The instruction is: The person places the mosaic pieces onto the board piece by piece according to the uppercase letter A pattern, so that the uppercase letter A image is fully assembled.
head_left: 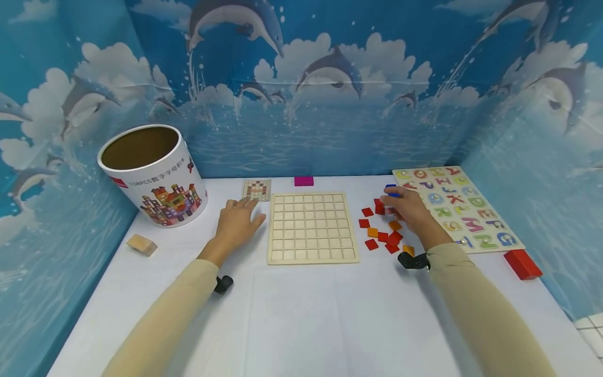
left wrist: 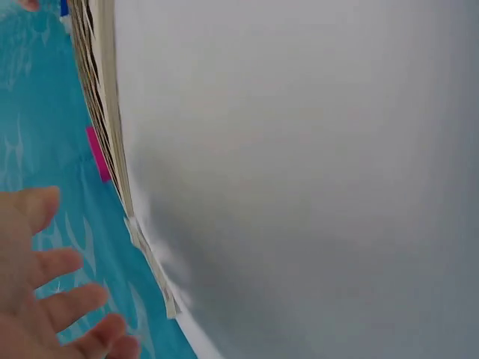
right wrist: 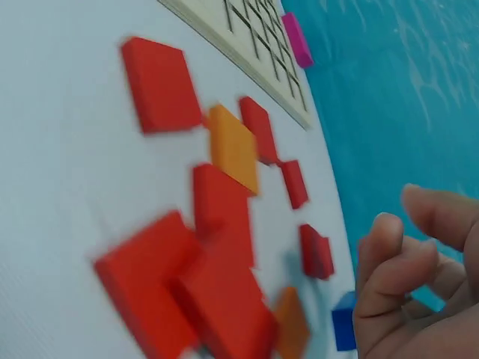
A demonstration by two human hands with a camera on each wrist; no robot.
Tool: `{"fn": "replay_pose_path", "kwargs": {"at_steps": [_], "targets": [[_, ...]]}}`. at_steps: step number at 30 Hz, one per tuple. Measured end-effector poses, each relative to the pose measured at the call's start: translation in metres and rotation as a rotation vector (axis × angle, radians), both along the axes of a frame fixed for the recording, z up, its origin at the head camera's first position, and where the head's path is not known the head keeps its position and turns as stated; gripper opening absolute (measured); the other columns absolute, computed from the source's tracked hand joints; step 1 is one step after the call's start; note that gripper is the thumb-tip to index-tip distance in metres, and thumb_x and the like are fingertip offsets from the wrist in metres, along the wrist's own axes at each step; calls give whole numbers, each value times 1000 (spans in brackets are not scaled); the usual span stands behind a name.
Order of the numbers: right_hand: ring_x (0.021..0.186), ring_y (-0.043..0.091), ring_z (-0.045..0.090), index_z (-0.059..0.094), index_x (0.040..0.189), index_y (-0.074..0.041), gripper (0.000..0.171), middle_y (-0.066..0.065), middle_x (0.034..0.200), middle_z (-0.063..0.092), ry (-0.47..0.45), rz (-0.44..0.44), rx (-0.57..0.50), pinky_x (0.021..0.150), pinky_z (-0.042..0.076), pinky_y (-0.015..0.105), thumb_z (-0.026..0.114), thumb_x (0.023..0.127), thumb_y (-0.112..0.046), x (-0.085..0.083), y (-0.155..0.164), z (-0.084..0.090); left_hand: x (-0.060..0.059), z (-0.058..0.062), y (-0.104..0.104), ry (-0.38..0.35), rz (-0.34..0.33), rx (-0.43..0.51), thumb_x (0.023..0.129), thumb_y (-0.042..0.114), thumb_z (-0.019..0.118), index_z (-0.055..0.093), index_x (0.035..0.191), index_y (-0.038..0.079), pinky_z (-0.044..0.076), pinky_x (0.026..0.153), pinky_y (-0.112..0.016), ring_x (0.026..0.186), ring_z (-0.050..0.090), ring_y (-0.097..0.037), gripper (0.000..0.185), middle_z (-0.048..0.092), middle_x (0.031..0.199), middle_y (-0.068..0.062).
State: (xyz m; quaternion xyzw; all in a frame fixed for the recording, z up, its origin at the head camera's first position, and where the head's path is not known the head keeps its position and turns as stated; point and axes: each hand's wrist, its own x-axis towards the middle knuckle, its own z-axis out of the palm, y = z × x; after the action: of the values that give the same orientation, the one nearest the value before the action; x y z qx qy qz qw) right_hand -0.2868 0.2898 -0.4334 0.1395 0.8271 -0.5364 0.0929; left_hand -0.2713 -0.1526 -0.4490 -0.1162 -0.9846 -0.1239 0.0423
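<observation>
Head view: the left hand [head_left: 237, 222] lies flat on the table [head_left: 301, 314], fingers released, just left of the grid board [head_left: 312, 227] at mid-table. The right hand [head_left: 409, 208] hovers over the red and orange tiles [head_left: 382, 235] right of the board, fingertips at a blue tile [head_left: 391, 190]; grip unclear.

Left wrist view: the fingers [left wrist: 52, 299] spread loose beside the board's edge [left wrist: 112, 149].

Right wrist view: curled fingers [right wrist: 397, 262] above the tiles [right wrist: 217, 247], blue tile [right wrist: 344, 321] just beside them, not plainly pinched.

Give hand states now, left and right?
Left hand: open, flat on the table.
Right hand: over the red tiles; grip cannot be told.
</observation>
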Motion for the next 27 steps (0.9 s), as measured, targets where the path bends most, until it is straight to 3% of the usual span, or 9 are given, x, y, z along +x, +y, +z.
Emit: {"fn": "replay_pose_path", "kwargs": {"at_steps": [3,5,13,17,21,27], "targets": [[76,20,58,44,154,-10,58,14,118,57,-49,-9,-9,62,45,26,61,103,-31,0,-5,-6,10,-6,6,-102,-54,53,101,44,60,54,149,13,40,102,-54,128,46,-38,57,47,156,-14],[74,22,54,46,152,-8,55,15,113,56,-43,-24,41,62,45,28,60,104,-31,-1,-7,-9,16,-7,10,-143,-87,72,101,42,62,56,148,14,40,103,-53,128,46,-36,55,46,157,-13],[98,30,55,52,144,0,55,19,109,64,-31,-42,351,76,48,34,58,103,-36,-16,-17,-23,31,-11,22,-185,-144,97,98,42,65,57,147,17,39,103,-50,127,45,-34,55,44,159,-12],[104,34,55,55,141,1,50,21,118,63,-43,-58,435,82,52,39,58,103,-32,-21,-20,-28,34,-12,24,-199,-158,89,98,43,66,55,149,19,37,102,-53,130,43,-36,58,40,161,-13],[110,36,52,58,140,-1,46,23,129,60,-28,-78,457,87,53,43,59,102,-28,-22,-23,-29,36,-11,24,-202,-133,77,97,44,66,56,148,20,37,99,-53,127,42,-35,57,41,160,-14],[107,35,51,59,129,-2,37,22,124,59,-3,-78,448,83,50,42,61,100,-25,-22,-27,-28,38,-11,25,-224,-122,73,97,44,66,55,149,20,36,100,-51,127,41,-35,58,40,160,-15]]}}
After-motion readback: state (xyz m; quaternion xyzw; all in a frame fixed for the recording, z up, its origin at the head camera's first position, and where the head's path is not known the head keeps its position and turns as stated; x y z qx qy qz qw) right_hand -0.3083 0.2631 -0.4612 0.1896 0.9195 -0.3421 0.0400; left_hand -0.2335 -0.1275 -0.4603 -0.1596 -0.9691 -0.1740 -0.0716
